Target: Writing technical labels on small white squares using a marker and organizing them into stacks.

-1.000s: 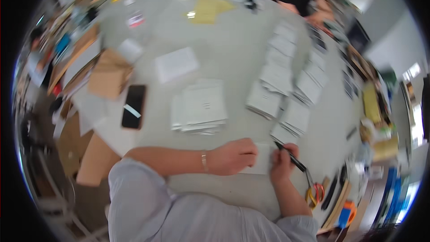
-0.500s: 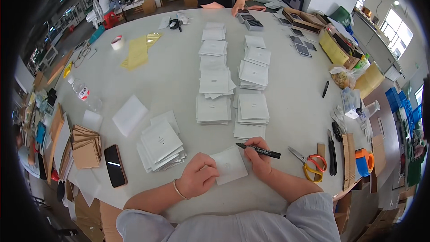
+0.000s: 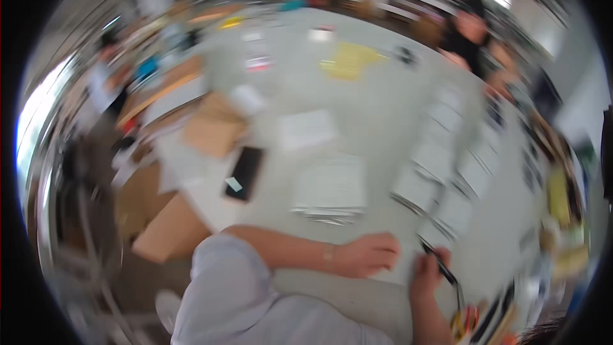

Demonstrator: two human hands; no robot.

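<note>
Motion blurs the whole view. My right hand (image 3: 426,278) is closed on a black marker pen (image 3: 442,267), which slants across the fingers. Close by on its left, my left hand (image 3: 369,255) has its fingers curled in. Whether a thin white packet is in those fingers is lost in the blur against the pale table. Beyond my left forearm stands a stack of white packets (image 3: 330,185). Two long rows of similar packets, a left row (image 3: 434,160) and a right row (image 3: 477,165), run away from my right hand toward the far side.
Left of the stack lie a dark phone (image 3: 244,174) and brown cardboard pieces (image 3: 214,126). Farther off are a white sheet (image 3: 308,129), a bottle (image 3: 257,57), a tape roll (image 3: 321,33) and a yellow sheet (image 3: 351,61). Scissors (image 3: 458,322) lie near my right forearm. A person (image 3: 469,41) sits across the table.
The view has swung left, so the table's contents appear shifted right and tilted. The white packet between my hands no longer shows clearly. The marker stays in my right hand.
</note>
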